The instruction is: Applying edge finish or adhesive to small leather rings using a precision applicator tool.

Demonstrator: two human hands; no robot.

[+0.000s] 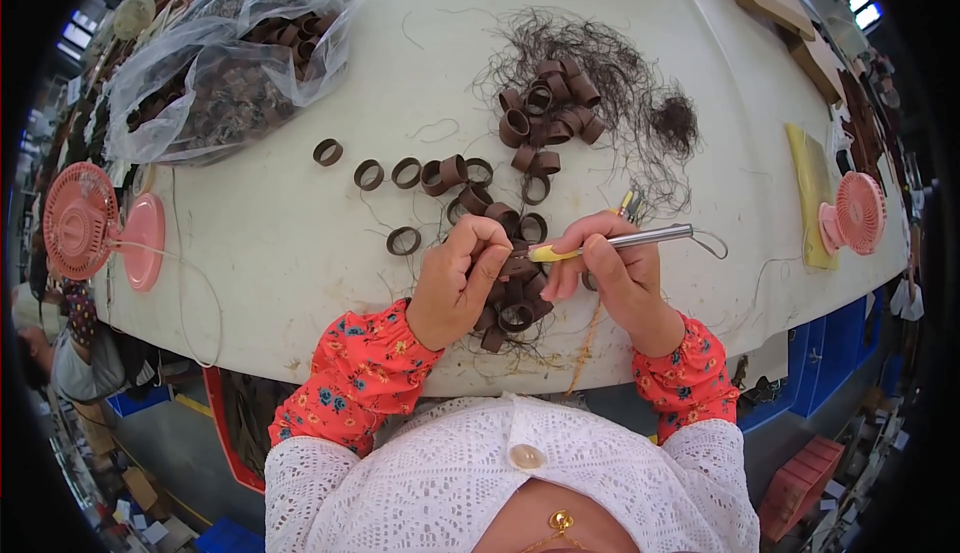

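My left hand [458,278] is closed, thumb and forefinger pinching a small brown strap loop [519,265]. In my right hand [622,271] is a slim, pen-shaped metal tool [650,237] with a yellow front part; a thin wire loop sticks out of its back end. The tool's front end points left and meets the loop at my left fingertips; its very tip is hard to make out. Beneath and around both hands lie several more brown loops [515,317]. Just beyond my right fingers shows a small yellow and dark object [628,203], partly hidden.
A clear plastic bag [225,88] of brown loops sits far left. Beyond my hands are a pile of loops [550,103] and tangled dark threads [672,123]. Pink fans [82,221] stand at left and right, the right one [858,215] beside a yellow packet [808,193].
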